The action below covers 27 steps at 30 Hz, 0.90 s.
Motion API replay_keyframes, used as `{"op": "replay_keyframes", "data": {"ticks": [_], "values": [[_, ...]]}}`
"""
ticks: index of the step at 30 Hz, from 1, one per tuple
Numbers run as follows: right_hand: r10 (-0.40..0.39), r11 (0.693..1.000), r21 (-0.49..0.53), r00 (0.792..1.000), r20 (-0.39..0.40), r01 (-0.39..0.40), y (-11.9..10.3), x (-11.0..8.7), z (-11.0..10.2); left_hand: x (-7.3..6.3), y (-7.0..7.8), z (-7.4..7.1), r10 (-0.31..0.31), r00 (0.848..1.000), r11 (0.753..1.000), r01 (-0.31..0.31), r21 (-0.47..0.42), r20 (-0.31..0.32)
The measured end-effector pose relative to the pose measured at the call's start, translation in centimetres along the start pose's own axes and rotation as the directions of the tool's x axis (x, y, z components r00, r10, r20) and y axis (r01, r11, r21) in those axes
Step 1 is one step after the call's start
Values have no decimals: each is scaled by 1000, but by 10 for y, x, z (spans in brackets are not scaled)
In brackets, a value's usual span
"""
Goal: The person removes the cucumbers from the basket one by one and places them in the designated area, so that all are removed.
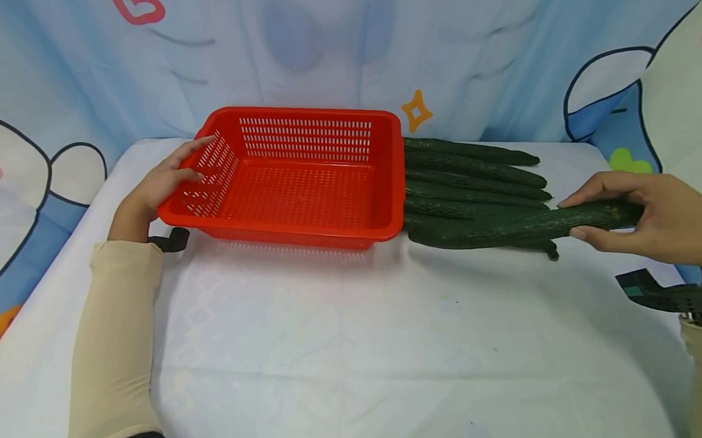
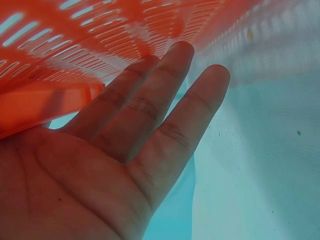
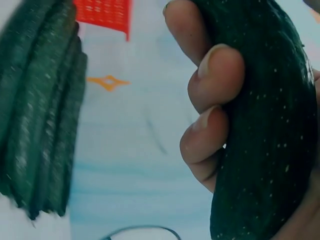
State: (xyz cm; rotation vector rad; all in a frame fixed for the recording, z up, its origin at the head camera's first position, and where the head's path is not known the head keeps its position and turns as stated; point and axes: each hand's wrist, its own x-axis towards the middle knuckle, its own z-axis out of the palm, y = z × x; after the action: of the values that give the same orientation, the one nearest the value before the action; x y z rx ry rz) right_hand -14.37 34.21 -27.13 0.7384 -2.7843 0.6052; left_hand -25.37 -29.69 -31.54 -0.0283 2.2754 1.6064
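Observation:
A red plastic basket (image 1: 304,231) with slotted walls stands at the back of the table, nothing inside it. At its left end my left hand (image 1: 158,185) holds the rim, thumb and a finger over the edge. In the left wrist view, three fingers (image 2: 172,117) of that hand stretch out below the slotted wall. My right hand (image 1: 668,215) grips one end of a dark green cucumber (image 1: 504,228). Fingers wrap around this cucumber (image 3: 265,130) in the right wrist view. Several more cucumbers (image 1: 472,168) lie side by side, right of the basket.
A white cloth (image 1: 344,337) covers the table. Behind it hangs a light blue curtain (image 1: 332,50) with cartoon prints. Dark straps with small mounts sit at both wrists, the right mount (image 1: 666,293) sticking out below the hand.

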Motion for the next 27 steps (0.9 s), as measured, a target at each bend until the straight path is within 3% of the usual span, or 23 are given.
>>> {"op": "replay_keyframes", "data": {"ticks": [6, 11, 20, 27], "values": [[-78, 996, 60, 993, 84, 73, -7, 11, 23, -1, 0, -2, -8, 1000, 1000, 8, 13, -3], [-77, 993, 99, 986, 150, 63, -15, 16, 36, -1, 0, -2, -12, 1000, 1000, 12, 3, -3], [-21, 999, 34, 970, 244, 13, -21, 21, 49, 0, 1, -1, -7, 1000, 1000, 7, 3, 1], [-59, 992, -98, 970, 235, 84, -17, 23, 56, -1, 2, -1, -11, 1000, 1000, 11, 1, 2]]}}
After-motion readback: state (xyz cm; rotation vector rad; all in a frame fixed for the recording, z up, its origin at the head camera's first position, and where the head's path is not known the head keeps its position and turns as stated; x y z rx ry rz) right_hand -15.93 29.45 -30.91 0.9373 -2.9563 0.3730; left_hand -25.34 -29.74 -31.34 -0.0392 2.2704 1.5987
